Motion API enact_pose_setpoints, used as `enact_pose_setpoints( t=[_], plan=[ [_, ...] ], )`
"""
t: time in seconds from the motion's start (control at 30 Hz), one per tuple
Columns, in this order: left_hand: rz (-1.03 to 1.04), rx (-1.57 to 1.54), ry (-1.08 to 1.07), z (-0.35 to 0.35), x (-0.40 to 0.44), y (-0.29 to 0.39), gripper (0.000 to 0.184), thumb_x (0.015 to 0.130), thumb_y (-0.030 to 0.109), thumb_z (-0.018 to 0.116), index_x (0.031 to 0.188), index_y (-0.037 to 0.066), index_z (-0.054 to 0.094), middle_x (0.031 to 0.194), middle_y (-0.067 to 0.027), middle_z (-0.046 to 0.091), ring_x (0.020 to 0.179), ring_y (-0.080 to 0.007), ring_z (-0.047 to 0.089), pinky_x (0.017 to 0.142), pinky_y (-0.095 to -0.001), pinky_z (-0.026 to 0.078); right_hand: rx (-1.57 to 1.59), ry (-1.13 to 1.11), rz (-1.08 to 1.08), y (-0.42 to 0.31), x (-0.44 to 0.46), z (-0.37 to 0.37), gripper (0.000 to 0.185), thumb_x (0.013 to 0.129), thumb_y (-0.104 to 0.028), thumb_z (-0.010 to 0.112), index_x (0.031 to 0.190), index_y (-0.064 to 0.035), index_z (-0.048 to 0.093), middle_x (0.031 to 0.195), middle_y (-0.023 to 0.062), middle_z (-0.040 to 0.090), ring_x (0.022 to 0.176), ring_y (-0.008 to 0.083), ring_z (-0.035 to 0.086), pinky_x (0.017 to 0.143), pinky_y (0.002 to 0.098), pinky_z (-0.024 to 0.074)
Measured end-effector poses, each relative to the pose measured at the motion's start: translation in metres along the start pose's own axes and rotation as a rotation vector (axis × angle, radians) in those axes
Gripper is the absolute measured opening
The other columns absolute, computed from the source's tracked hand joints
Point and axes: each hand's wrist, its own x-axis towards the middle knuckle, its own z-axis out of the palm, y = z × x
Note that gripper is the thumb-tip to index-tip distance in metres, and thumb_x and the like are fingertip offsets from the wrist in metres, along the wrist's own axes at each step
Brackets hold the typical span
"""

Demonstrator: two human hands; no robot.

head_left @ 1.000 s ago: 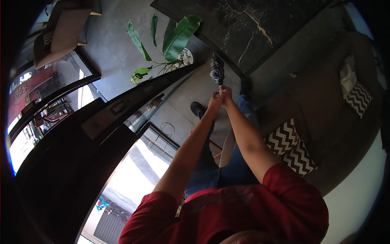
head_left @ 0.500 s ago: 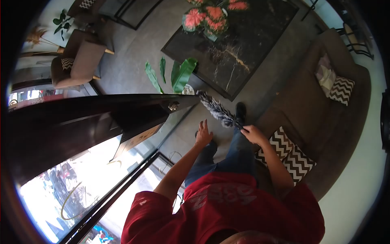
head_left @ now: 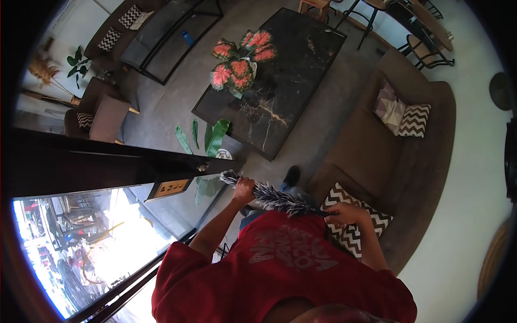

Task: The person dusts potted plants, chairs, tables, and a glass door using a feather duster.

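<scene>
A fluffy grey and white duster [head_left: 277, 199] lies across in front of the red shirt, its tip pointing left toward the dark door frame. My right hand [head_left: 344, 213] is closed on the duster's dark handle at its right end. Nearer the tip, my left hand [head_left: 244, 189] has its fingers wrapped round the fluffy part. The glass door [head_left: 199, 196] with a "PULL" sign [head_left: 171, 187] stands to the left of my left hand.
A dark marble table [head_left: 291, 70] holds a pink and green plant [head_left: 239, 67]. Beside the door is a green potted plant [head_left: 217, 137]. A brown sofa [head_left: 361, 156] with zigzag cushions [head_left: 414, 120] curves along the right. Armchairs [head_left: 107, 116] stand at the far left.
My left hand was empty with fingers spread half a second ago and now grips the duster. My right hand has drawn the duster closer to the body. The view has tilted up toward the room.
</scene>
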Motion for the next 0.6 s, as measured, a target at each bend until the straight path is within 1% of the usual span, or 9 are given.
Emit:
enact_pose_setpoints(
  t=[0.03, 0.07, 0.13, 0.2, 0.33, 0.4, 0.47, 0.5, 0.6],
  plan=[
    [0.082, -0.006, 0.065, -0.007, 0.011, 0.011, 0.023, 0.054, 0.01, 0.067, 0.074, 0.008, 0.057, 0.075, -0.0087, 0.059, 0.083, -0.0282, 0.057, 0.08, -0.0413, 0.042, -0.284, 0.077, -0.025, 0.006, -0.004, -0.013, 0.035, 0.091, -0.029, 0.061, 0.114, -0.0037, 0.063, 0.078, 0.0108, 0.066, 0.071, 0.0229, 0.066, 0.068, 0.0352, 0.0516],
    [0.087, -0.003, 0.061, -0.014, 0.023, 0.022, 0.023, 0.054, 0.01, 0.067, 0.074, 0.008, 0.057, 0.075, -0.0087, 0.059, 0.083, -0.0282, 0.057, 0.08, -0.0413, 0.042, -0.277, 0.08, -0.027, 0.018, 0.001, -0.024, 0.035, 0.091, -0.029, 0.061, 0.114, -0.0037, 0.063, 0.078, 0.0108, 0.066, 0.071, 0.0229, 0.066, 0.068, 0.0352, 0.0516],
    [0.181, 0.077, 0.025, -0.027, 0.056, 0.044, 0.025, 0.053, 0.015, 0.068, 0.076, 0.01, 0.059, 0.076, -0.0085, 0.06, 0.085, -0.0281, 0.058, 0.08, -0.0407, 0.043, -0.544, 0.301, -0.158, 0.057, 0.022, -0.038, 0.041, 0.087, -0.035, 0.062, 0.11, -0.0012, 0.062, 0.096, 0.0199, 0.065, 0.093, 0.0351, 0.064, 0.081, 0.0424, 0.049],
    [0.173, 0.114, -0.034, -0.033, 0.083, 0.057, 0.025, 0.052, 0.016, 0.068, 0.076, 0.011, 0.06, 0.075, -0.0088, 0.06, 0.083, -0.0287, 0.059, 0.079, -0.0409, 0.043, -0.499, 0.453, -0.177, 0.06, 0.031, -0.052, 0.042, 0.083, -0.036, 0.065, 0.106, -0.0009, 0.062, 0.101, 0.0235, 0.062, 0.103, 0.0404, 0.057, 0.086, 0.0462, 0.0464],
    [0.213, 0.146, -0.005, -0.064, 0.135, 0.073, 0.027, 0.053, 0.016, 0.069, 0.077, 0.01, 0.059, 0.077, -0.0086, 0.061, 0.084, -0.0283, 0.059, 0.079, -0.0408, 0.042, -0.536, 0.511, -0.168, 0.091, 0.066, -0.089, 0.036, 0.08, -0.031, 0.067, 0.1, -0.002, 0.064, 0.1, 0.0234, 0.062, 0.102, 0.0403, 0.058, 0.085, 0.0464, 0.0468],
    [0.235, 0.186, -0.013, -0.076, 0.152, 0.072, 0.028, 0.054, 0.017, 0.07, 0.079, 0.01, 0.059, 0.077, -0.0085, 0.061, 0.084, -0.0281, 0.059, 0.079, -0.0408, 0.042, -0.414, 0.538, -0.185, 0.072, 0.056, -0.11, 0.029, 0.079, -0.027, 0.067, 0.094, -0.0027, 0.066, 0.094, 0.0231, 0.064, 0.096, 0.0401, 0.06, 0.081, 0.0471, 0.0478],
    [0.3, 0.187, 0.062, -0.092, 0.17, 0.073, 0.033, 0.053, 0.017, 0.071, 0.083, 0.009, 0.058, 0.079, -0.0082, 0.061, 0.084, -0.0276, 0.059, 0.08, -0.0399, 0.041, -0.439, 0.591, -0.199, 0.054, 0.047, -0.129, 0.027, 0.077, -0.026, 0.068, 0.09, -0.0034, 0.066, 0.092, 0.0214, 0.065, 0.093, 0.0395, 0.06, 0.08, 0.0477, 0.048],
    [0.282, 0.228, -0.014, -0.103, 0.179, 0.075, 0.038, 0.054, 0.02, 0.075, 0.087, 0.01, 0.059, 0.082, -0.0079, 0.061, 0.087, -0.0269, 0.058, 0.081, -0.0402, 0.041, -0.477, 0.646, -0.204, 0.05, 0.045, -0.139, 0.025, 0.076, -0.026, 0.068, 0.087, -0.0042, 0.066, 0.09, 0.0196, 0.066, 0.091, 0.0389, 0.061, 0.08, 0.0483, 0.0482],
    [0.238, 0.354, 0.056, -0.129, 0.21, 0.087, 0.041, 0.055, 0.027, 0.079, 0.087, 0.01, 0.058, 0.086, -0.0074, 0.061, 0.089, -0.0265, 0.057, 0.082, -0.0413, 0.04, -0.44, 0.587, -0.171, 0.053, 0.055, -0.177, 0.024, 0.077, -0.027, 0.069, 0.088, -0.0055, 0.067, 0.088, 0.019, 0.066, 0.091, 0.0384, 0.061, 0.078, 0.0485, 0.0488]
  ],
)
